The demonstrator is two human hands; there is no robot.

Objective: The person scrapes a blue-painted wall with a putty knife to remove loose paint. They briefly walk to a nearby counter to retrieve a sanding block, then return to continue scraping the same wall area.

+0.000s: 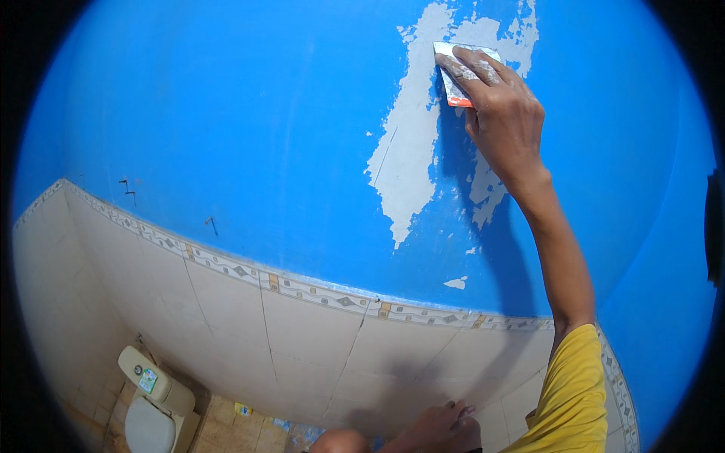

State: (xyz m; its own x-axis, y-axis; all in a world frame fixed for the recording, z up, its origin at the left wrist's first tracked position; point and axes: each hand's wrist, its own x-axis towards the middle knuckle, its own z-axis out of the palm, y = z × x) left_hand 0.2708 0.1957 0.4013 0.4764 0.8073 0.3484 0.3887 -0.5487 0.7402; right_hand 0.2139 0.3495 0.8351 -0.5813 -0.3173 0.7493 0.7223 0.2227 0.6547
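High on the blue wall (249,128), my right hand (507,106) grips a flat putty knife (461,89). Its wide pale blade has an orange-red edge, and my fingers press flat across it. White smears cover those fingers. The blade lies against or very close to a ragged light-grey patch (411,143), where the blue paint gives way to a pale surface. Low in the view, my left hand (445,427) is curled with its fingers bent in. What it holds, if anything, is hidden.
Below the blue paint runs a patterned border strip (325,294) over pale wall tiles (226,317). A cream toilet (158,408) stands at the lower left. Small packets and bluish scraps (302,436) lie on the tiled floor. Two small metal hooks (211,224) stick out of the wall.
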